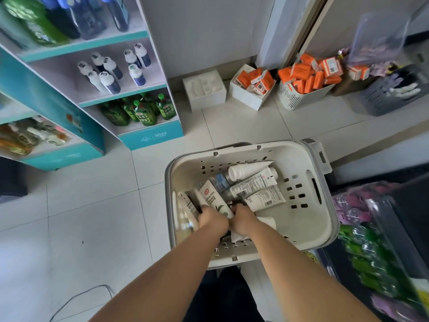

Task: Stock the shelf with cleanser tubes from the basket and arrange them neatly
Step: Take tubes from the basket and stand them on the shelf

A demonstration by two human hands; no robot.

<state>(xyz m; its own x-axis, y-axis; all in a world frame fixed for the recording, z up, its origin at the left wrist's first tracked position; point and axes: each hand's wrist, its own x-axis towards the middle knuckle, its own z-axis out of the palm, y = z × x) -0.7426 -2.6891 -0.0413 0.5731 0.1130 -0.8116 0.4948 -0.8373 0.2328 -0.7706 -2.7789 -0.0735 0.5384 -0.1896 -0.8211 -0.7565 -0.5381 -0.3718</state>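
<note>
Head view, nearest first: both forearms reach down into the white perforated plastic basket (299, 159), which stands on the pale tiled floor (97, 217).

1. Left hand (212, 220): the fingers are curled round the near end of a white soft-plastic tube with a red round logo and green leaf print (212, 198), at the near-left corner of the basket.
2. Right hand (243, 220): the fingers are bent down into the pile just beside the left hand. What they hold, if anything, cannot be told.
3. Loose white tubes (255, 183) lie crossed and overlapping from the basket's centre to its far wall.

Handling, as judged: the tubes are light, with soft walls that dent under pressure and a glossy, slippery skin. Take hold across the firm shoulder next to the cap, or round the mid-body, not on the flat crimped tail.

Beyond the basket's far-left corner stands the teal-and-white display shelf (151, 138), carrying green spouted pouches (139, 111) low down and white-capped dark bottles (109, 75) above. Orange cartons (301, 75) fill bins along the far wall.
</note>
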